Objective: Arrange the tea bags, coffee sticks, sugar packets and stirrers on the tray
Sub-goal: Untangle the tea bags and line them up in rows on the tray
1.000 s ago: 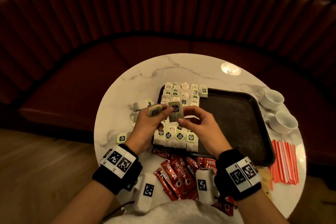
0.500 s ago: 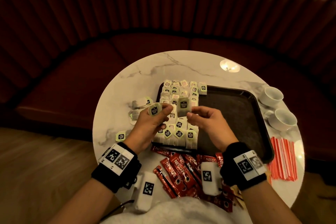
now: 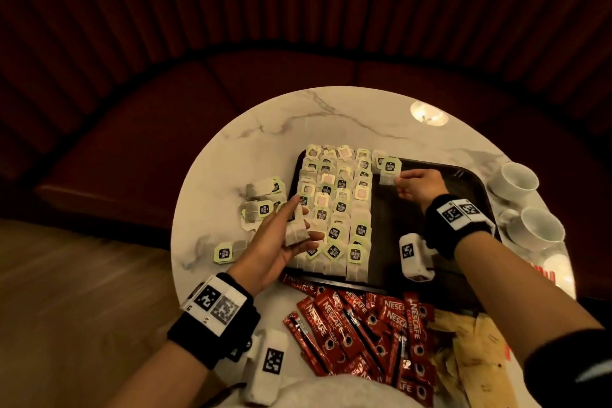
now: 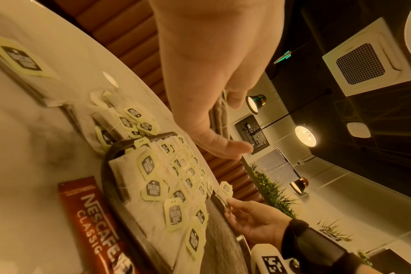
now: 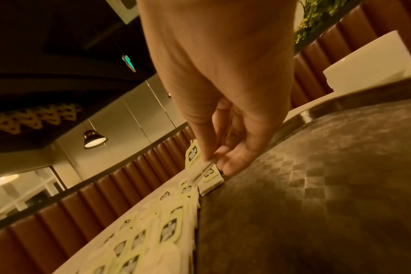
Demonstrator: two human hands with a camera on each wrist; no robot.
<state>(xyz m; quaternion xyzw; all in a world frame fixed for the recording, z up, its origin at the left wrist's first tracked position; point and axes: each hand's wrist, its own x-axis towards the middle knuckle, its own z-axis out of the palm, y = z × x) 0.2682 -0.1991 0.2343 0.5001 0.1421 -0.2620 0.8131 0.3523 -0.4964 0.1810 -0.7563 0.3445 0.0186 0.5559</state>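
Tea bags (image 3: 334,205) with green tags fill the left part of the dark tray (image 3: 440,242) in rows. My right hand (image 3: 397,180) is over the tray's far edge, just right of those rows. It pinches a tea bag (image 3: 388,172) between thumb and finger; the right wrist view shows that tea bag (image 5: 208,164) low over the tray floor (image 5: 317,185). My left hand (image 3: 298,225) hovers at the tray's left edge with another tea bag (image 3: 295,232) held in its loosely curled fingers, index finger extended. Red coffee sticks (image 3: 347,318) and brown sugar packets (image 3: 477,351) lie on the table near me.
Loose tea bags (image 3: 265,205) and a single one (image 3: 227,252) lie on the round marble table (image 3: 331,116) left of the tray. Two white cups (image 3: 516,180) stand at the right, with red stirrers (image 3: 543,275) barely showing behind my right arm. A padded bench curves round the far side.
My hands have parted. The right hand carried its tea bag from the middle to the tray's far edge, right of the rows. The left hand moved left and lowered with its own bag.
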